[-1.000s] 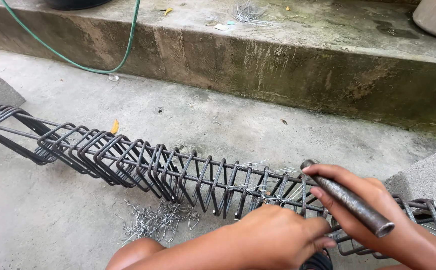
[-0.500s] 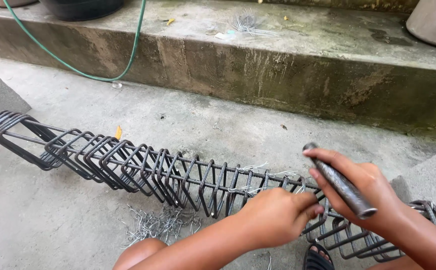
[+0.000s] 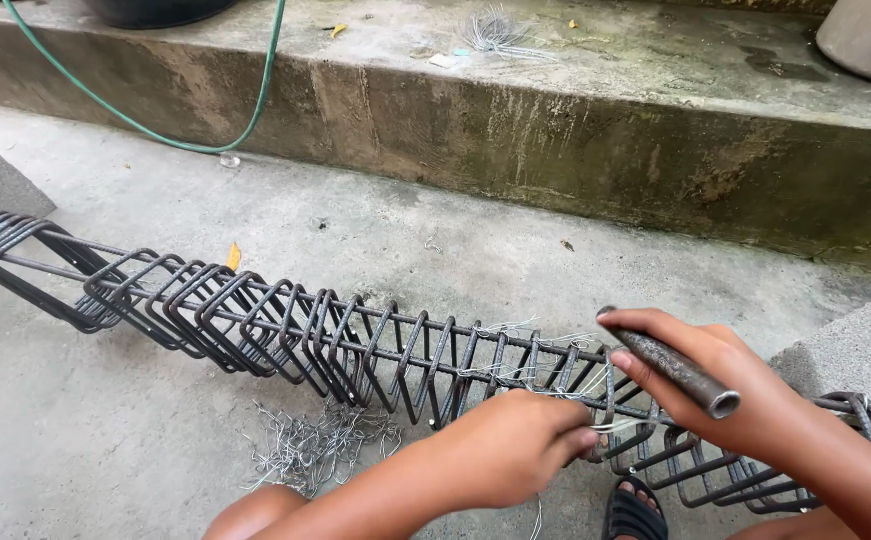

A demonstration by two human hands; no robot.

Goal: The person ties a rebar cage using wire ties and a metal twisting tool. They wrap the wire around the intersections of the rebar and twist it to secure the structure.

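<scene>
Left hand (image 3: pixel 515 445) pinching tie wire (image 3: pixel 595 425), right hand (image 3: pixel 730 385) gripping steel rod (image 3: pixel 670 365); risk of wire slipping or pricking fingers against rebar cage (image 3: pixel 355 345).

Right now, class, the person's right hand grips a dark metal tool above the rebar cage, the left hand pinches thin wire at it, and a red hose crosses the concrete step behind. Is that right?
Not quite: the hose is green, not red, as the head view shows. The rest stands: the right hand grips the dark metal tool above the rebar cage, and the left hand pinches thin wire.

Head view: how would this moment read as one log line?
left hand: pinching thin tie wire | right hand: grip on dark metal rod | dark steel rebar cage: on concrete
</scene>
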